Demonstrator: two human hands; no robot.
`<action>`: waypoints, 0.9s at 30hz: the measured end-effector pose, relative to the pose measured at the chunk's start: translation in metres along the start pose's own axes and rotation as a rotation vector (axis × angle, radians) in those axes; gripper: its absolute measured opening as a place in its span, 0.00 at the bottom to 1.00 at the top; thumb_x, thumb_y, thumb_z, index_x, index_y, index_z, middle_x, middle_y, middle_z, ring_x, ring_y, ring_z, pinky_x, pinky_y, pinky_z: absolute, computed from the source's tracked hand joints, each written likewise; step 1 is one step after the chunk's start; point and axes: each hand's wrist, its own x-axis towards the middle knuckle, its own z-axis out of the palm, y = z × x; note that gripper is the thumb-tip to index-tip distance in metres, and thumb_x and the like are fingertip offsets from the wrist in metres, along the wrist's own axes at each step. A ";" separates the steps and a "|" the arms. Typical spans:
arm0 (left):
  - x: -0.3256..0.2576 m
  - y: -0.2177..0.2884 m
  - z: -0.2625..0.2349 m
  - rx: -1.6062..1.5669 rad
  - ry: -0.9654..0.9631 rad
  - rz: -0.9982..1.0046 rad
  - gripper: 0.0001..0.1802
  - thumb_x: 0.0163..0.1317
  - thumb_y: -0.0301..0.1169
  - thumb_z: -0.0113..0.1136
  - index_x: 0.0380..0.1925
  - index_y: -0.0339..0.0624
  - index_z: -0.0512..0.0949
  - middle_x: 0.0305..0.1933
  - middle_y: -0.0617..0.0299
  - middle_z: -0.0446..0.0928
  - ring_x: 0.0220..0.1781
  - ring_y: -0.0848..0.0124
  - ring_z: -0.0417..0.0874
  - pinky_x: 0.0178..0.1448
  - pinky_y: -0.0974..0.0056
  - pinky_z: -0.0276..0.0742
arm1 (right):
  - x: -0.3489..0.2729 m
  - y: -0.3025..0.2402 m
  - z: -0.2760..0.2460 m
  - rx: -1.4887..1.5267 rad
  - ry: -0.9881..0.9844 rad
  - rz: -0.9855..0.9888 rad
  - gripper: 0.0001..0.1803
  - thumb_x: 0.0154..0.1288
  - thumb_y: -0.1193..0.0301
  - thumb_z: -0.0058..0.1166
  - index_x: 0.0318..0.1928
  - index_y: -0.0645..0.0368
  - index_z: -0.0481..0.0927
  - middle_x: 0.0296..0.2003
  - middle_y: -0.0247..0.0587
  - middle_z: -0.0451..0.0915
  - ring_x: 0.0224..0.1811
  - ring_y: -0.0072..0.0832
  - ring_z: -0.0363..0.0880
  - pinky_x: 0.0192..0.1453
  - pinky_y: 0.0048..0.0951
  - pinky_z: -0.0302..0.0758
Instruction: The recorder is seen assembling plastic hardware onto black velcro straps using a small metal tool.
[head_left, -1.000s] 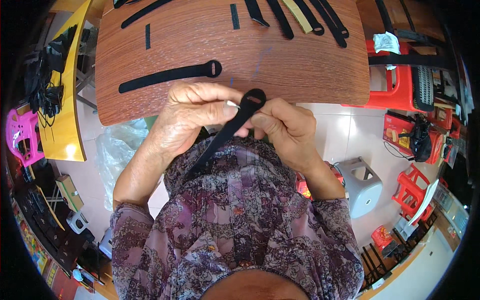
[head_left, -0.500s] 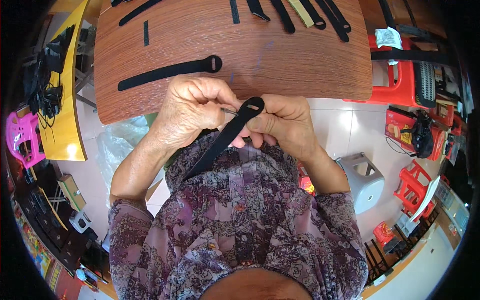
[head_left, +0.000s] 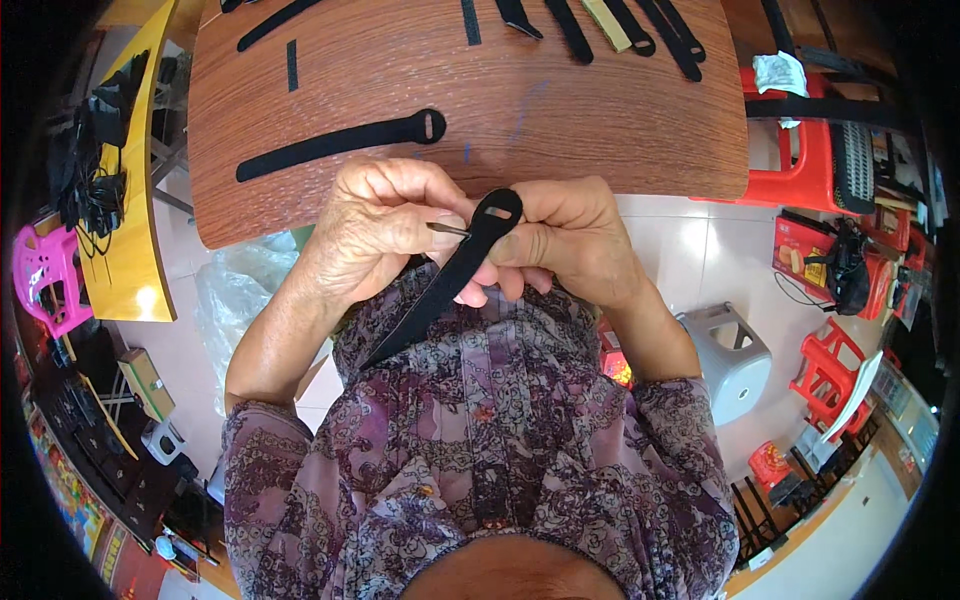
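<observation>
Between finger and thumb of my right hand (head_left: 580, 240) is the slotted, rounded end of a black hook-and-loop cable strap (head_left: 455, 270). The strap's tail slants down and left to my lap. My left hand (head_left: 385, 225) pinches a thin metal tool with a pointed tip (head_left: 449, 229), its kind unclear. That tip touches, or nearly touches, the strap's left edge just below the slot. Most of the tool is hidden by my fingers. Beyond my hands, another black strap with a slotted end (head_left: 335, 145) lies on the brown wooden table (head_left: 600, 130).
Several more black straps (head_left: 570, 30) and a yellowish strip (head_left: 607, 22) lie along the table's far side. A short dark strip (head_left: 292, 66) is at the left. A yellow table (head_left: 130, 230) stands left, red stools (head_left: 800, 180) and a grey stool (head_left: 728, 365) right.
More of the metal tool shows in my left hand, and its tip now sits at the strap's edge. The strap's slotted end has shifted slightly left and up.
</observation>
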 end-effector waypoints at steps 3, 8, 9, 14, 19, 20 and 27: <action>0.003 0.004 0.002 0.018 -0.064 -0.003 0.08 0.50 0.16 0.56 0.31 0.21 0.73 0.31 0.39 0.77 0.28 0.55 0.83 0.30 0.54 0.85 | 0.002 0.006 -0.005 0.044 -0.020 -0.035 0.08 0.58 0.76 0.52 0.23 0.63 0.78 0.19 0.41 0.79 0.13 0.13 0.68 0.13 0.13 0.59; 0.007 0.004 -0.002 -0.077 -0.005 -0.148 0.09 0.48 0.18 0.58 0.29 0.22 0.73 0.29 0.40 0.77 0.27 0.55 0.83 0.30 0.53 0.85 | 0.007 0.014 -0.007 0.085 0.007 0.011 0.08 0.57 0.75 0.53 0.22 0.63 0.78 0.18 0.41 0.79 0.12 0.13 0.67 0.13 0.14 0.59; 0.008 0.003 -0.002 -0.069 0.008 -0.159 0.08 0.47 0.18 0.58 0.28 0.23 0.73 0.28 0.40 0.77 0.27 0.55 0.83 0.29 0.53 0.84 | 0.007 0.015 -0.007 0.076 0.006 0.010 0.08 0.57 0.75 0.53 0.22 0.64 0.78 0.17 0.40 0.78 0.11 0.13 0.67 0.13 0.14 0.59; 0.008 -0.003 -0.006 -0.017 0.095 -0.176 0.07 0.46 0.19 0.56 0.26 0.23 0.73 0.26 0.41 0.77 0.25 0.56 0.83 0.27 0.54 0.84 | 0.008 0.020 -0.010 0.052 0.012 0.036 0.08 0.57 0.75 0.54 0.22 0.63 0.78 0.16 0.39 0.78 0.11 0.13 0.67 0.12 0.14 0.59; 0.007 -0.006 -0.010 -0.033 0.083 -0.158 0.06 0.48 0.18 0.55 0.26 0.23 0.73 0.26 0.42 0.77 0.25 0.57 0.83 0.26 0.55 0.84 | 0.008 0.020 -0.007 0.064 0.004 0.055 0.07 0.55 0.75 0.55 0.22 0.64 0.78 0.16 0.40 0.78 0.11 0.13 0.67 0.12 0.14 0.58; 0.006 -0.004 -0.009 -0.033 0.084 -0.160 0.06 0.48 0.18 0.55 0.26 0.23 0.73 0.26 0.42 0.77 0.25 0.57 0.83 0.26 0.55 0.84 | 0.008 0.018 -0.006 0.068 0.001 0.061 0.06 0.55 0.76 0.55 0.23 0.64 0.79 0.16 0.40 0.78 0.11 0.13 0.67 0.12 0.14 0.58; 0.002 0.022 -0.007 0.262 -0.064 -0.005 0.05 0.48 0.16 0.59 0.28 0.24 0.77 0.26 0.48 0.79 0.27 0.64 0.83 0.33 0.67 0.80 | 0.012 0.007 -0.003 0.102 -0.072 0.011 0.05 0.55 0.76 0.56 0.25 0.66 0.80 0.17 0.39 0.78 0.10 0.13 0.65 0.12 0.14 0.57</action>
